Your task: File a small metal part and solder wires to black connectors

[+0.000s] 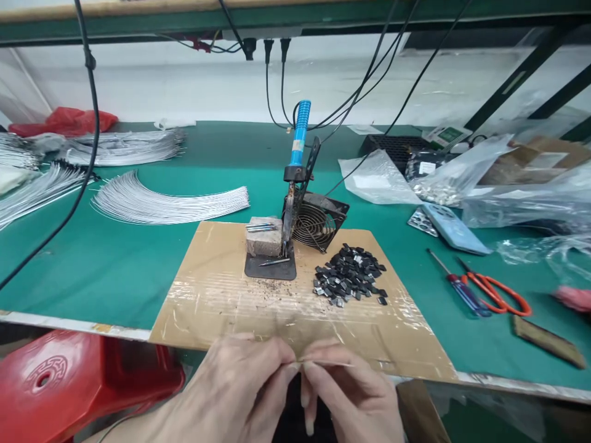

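Note:
At the front edge of the cardboard sheet, my left hand and my right hand meet fingertip to fingertip. Both are closed in a pinch on a thin pale wire, which runs back across the fingers of my right hand. Its ends are mostly hidden. Beyond my hands a blue-handled soldering iron stands upright in a holder, beside a grey block with short metal sticks on top. A heap of small black connector-like pieces lies to the right on the cardboard.
A black fan leans behind the iron. Bundles of white wires spread at left. To the right lie a screwdriver, orange scissors, a blue phone and plastic bags. A red stool stands lower left; cables hang down.

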Tool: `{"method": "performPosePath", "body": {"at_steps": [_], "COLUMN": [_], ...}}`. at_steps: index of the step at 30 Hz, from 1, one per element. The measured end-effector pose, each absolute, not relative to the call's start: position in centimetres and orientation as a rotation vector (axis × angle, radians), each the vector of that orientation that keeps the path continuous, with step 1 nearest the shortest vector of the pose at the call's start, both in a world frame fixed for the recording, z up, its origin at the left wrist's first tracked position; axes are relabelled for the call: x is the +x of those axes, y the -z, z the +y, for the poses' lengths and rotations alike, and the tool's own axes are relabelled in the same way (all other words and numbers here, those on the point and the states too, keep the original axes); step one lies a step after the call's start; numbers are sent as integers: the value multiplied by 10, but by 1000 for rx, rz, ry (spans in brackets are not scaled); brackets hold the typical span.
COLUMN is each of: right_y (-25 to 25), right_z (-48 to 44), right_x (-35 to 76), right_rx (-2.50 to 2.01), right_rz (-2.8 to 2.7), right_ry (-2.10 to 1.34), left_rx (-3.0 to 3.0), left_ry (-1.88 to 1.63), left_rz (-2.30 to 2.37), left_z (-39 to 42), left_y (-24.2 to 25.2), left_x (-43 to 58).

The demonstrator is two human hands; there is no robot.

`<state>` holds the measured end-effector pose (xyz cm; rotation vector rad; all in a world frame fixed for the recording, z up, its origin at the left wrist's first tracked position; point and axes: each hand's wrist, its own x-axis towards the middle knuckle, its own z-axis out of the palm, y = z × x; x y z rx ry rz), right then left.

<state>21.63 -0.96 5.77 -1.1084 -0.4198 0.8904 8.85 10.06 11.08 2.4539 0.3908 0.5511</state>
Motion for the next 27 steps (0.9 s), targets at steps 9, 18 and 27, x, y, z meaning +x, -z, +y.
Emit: {"method": "performPosePath", "body": {"at_steps": [9, 18, 27], "right_y": [-59, -60, -53], "right_z": [11, 27, 66], "right_x": [246, 261, 304], "right_rx": [-1015, -978, -1122], "right_rz": [-572, -533, -344], "right_ry": [-1013, -1124, -1098], "left_rx": [2329, 2385, 2220], "left_ry": [-584, -671, -817], "left_rz": [460, 566, 898], "left_z": [112, 123, 140], "left_y": [-109, -98, -73], "left_x": [100, 113, 105]}}
